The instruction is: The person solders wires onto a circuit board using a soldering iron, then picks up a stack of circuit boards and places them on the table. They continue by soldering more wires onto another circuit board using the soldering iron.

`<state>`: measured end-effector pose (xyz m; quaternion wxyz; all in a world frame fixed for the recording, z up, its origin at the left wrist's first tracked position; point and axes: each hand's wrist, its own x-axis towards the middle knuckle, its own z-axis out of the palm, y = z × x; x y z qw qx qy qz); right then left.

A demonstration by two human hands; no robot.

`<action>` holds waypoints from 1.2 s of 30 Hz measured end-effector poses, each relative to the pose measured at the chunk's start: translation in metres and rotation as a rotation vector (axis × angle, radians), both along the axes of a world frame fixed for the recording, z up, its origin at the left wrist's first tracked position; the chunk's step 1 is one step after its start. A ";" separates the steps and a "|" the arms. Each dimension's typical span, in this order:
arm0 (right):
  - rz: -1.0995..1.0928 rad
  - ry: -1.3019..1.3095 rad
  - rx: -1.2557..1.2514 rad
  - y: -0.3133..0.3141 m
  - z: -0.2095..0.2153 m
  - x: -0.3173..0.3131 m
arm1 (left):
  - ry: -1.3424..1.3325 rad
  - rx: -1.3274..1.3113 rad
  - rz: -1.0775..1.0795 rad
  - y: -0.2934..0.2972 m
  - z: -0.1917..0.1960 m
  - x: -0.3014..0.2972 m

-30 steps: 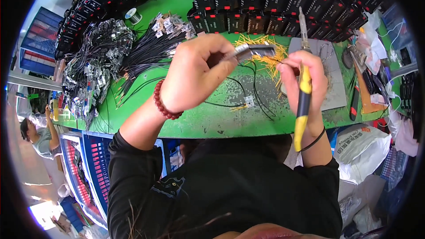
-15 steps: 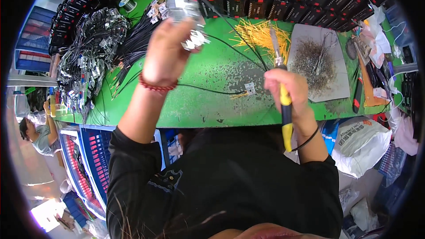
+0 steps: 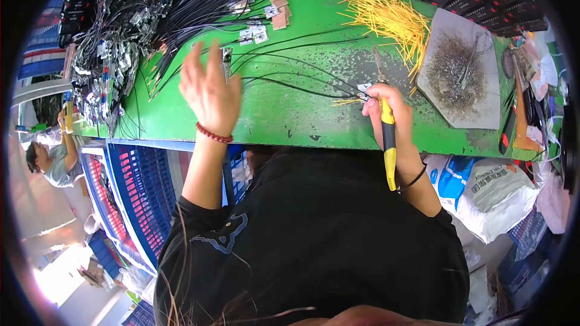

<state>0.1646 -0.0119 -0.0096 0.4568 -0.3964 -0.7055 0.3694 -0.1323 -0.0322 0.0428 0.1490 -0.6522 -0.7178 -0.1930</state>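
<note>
Left hand: grip spread wide over the tabletop. Right hand: grip closed around a yellow-black soldering iron.

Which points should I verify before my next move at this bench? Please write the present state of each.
1. Soldering iron held in right hand: ok.
2. Iron tip away from the yellow wires: cannot tell; it appears close, and its height is unclear.
3. Left hand open, fingers spread: ok.
4. Left hand apart from silver-and-black piece: cannot tell; they meet in this view.
5. Small white board gripped: cannot tell.
6. Both hands off grey plate: ok.
</note>
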 end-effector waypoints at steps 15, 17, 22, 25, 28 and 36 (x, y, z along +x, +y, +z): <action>-0.067 0.073 -0.115 -0.004 -0.011 0.013 | -0.679 -0.421 -0.810 0.019 -0.009 0.120; -0.086 0.102 -0.023 0.008 -0.005 0.007 | -0.659 -0.389 -0.774 0.020 -0.016 0.117; -0.033 0.251 -0.149 0.001 0.004 0.026 | -0.641 -0.336 -0.638 0.019 -0.019 0.120; -0.106 0.175 -0.057 -0.003 -0.001 0.016 | -0.643 -0.331 -0.640 0.018 -0.020 0.123; -0.106 0.139 -0.019 -0.002 -0.001 0.015 | -0.656 -0.358 -0.635 0.018 -0.018 0.126; -0.154 0.200 -0.055 -0.006 -0.005 0.017 | -0.848 -0.299 -0.622 0.017 -0.021 0.135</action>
